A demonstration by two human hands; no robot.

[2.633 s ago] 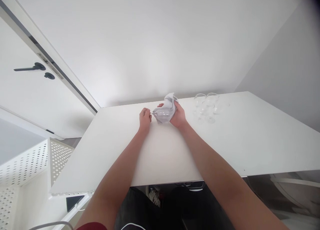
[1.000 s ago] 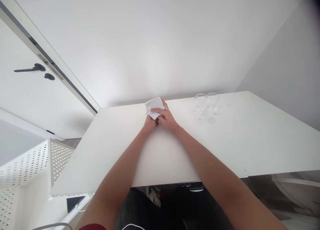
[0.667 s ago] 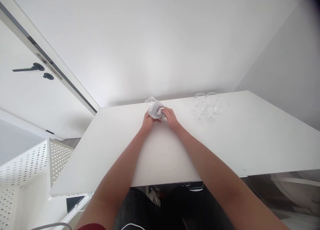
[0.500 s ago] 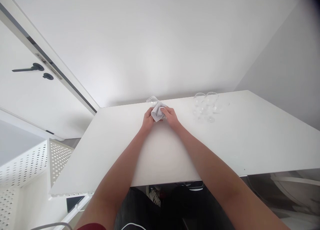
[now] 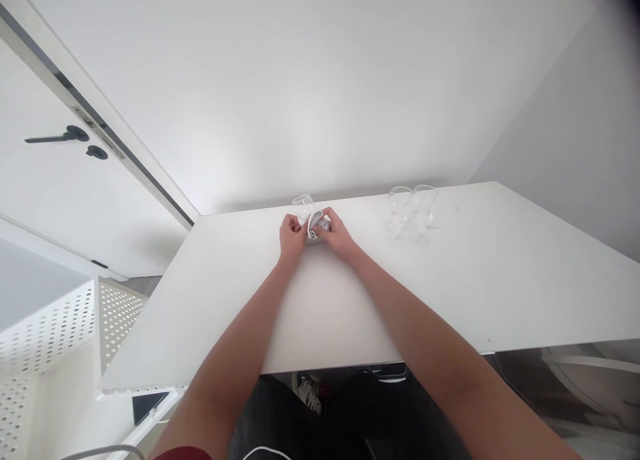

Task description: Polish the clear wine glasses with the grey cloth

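Near the back edge of the white table (image 5: 215, 293), a clear stemmed glass (image 5: 303, 205) is tilted with its bowl up and to the left. A crumpled light grey cloth (image 5: 314, 223) covers its lower part, so the stem is mostly hidden. My left hand (image 5: 292, 236) is closed, fingers curled, thumb and fingertips pinching at the cloth's left side. From the right, my right hand (image 5: 337, 233) grips the cloth around the glass's lower end, with thumb and forefinger bent over it.
Several clear stemmed glasses (image 5: 414, 210) stand close together at the back right of the table. A white wall (image 5: 320, 100) rises behind the table. A door with a black handle (image 5: 75, 134) is at far left, above perforated white panels (image 5: 55, 323).
The cloth has been folded in tighter around the glass's lower part. My left hand has shifted slightly left with its fingers curled, and more of the glass's bowl shows.
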